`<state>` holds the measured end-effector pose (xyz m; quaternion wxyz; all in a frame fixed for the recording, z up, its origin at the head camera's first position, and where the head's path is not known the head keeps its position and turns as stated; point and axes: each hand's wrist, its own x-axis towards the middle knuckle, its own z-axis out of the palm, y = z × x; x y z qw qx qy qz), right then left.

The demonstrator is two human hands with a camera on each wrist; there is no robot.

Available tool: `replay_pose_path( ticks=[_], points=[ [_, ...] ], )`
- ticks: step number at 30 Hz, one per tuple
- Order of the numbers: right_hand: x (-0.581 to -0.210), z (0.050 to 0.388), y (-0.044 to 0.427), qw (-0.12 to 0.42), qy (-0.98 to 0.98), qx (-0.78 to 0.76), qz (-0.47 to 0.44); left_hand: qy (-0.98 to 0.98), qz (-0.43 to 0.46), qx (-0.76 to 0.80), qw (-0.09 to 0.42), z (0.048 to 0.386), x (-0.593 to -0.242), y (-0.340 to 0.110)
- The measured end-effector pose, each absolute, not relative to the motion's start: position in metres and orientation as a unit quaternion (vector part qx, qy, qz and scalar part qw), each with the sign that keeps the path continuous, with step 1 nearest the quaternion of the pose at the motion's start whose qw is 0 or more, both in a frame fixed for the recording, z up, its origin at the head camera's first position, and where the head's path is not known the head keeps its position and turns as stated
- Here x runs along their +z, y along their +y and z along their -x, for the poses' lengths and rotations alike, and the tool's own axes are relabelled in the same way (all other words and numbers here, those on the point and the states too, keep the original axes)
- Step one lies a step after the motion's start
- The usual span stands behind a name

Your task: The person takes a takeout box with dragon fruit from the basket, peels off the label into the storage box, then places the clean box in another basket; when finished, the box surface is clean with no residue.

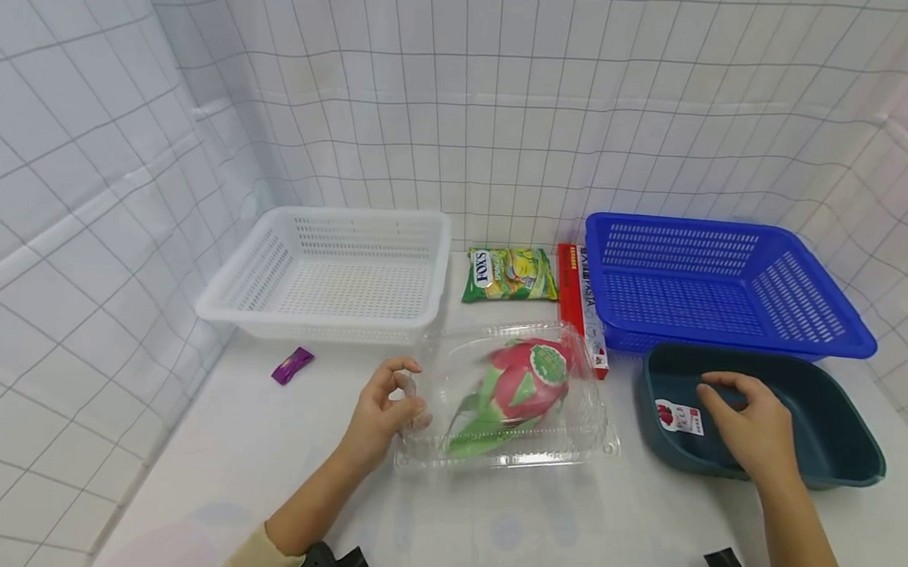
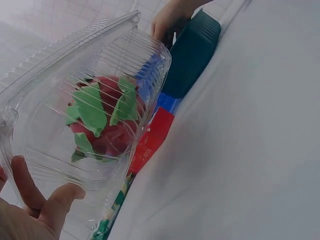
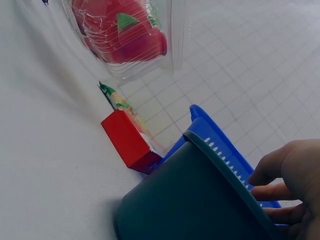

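A clear plastic container (image 1: 435, 400) with a pink and green dragon fruit (image 1: 529, 382) inside lies in the middle of the head view. My left hand (image 1: 378, 414) grips its left edge, thumb and fingers at the plastic; the left wrist view shows the hand (image 2: 42, 205) at the container's corner. Over the dark green bin (image 1: 832, 413), my right hand (image 1: 760, 428) hangs with bent, relaxed fingers and holds nothing visible. A small white and red label (image 1: 679, 417) is at the bin's left side. In the right wrist view the fingers (image 3: 272, 192) are beside the bin's rim.
A white basket (image 1: 332, 321) stands at the back left, a blue basket (image 1: 723, 330) at the back right. Between them lie a green and yellow Fox's packet (image 1: 522, 276) and a red box (image 1: 571, 292). A small purple packet (image 1: 292, 366) is at the left.
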<state>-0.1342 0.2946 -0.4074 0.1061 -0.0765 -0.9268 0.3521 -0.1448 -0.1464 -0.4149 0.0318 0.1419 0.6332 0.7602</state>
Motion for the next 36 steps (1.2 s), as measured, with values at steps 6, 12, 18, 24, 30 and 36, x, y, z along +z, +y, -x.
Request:
replay_pose_path(
  ticks=[6,12,18,24,30,36],
  points=[
    [-0.404,0.137,0.296,0.111,-0.921,0.367,0.072,0.639,-0.139,0.756,0.034,0.151,-0.406,-0.145],
    [-0.397,0.147,0.303,0.128,-0.916,0.372,0.08,0.637,-0.137,0.758,0.039,0.156,-0.397,-0.14],
    [-0.388,0.16,0.306,0.163,-0.894,0.391,0.145,0.638,-0.133,0.757,0.043,0.161,-0.392,-0.136],
    [-0.385,0.172,0.31,0.157,-0.857,0.456,0.182,0.641,-0.129,0.755,0.04,0.167,-0.385,-0.132],
    [-0.387,0.182,0.311,0.114,-0.806,0.547,0.196,0.641,-0.117,0.758,0.04,0.17,-0.377,-0.126],
    [-0.384,0.189,0.307,0.125,-0.703,0.667,0.214,0.639,-0.11,0.761,0.039,0.175,-0.371,-0.12]
  ],
)
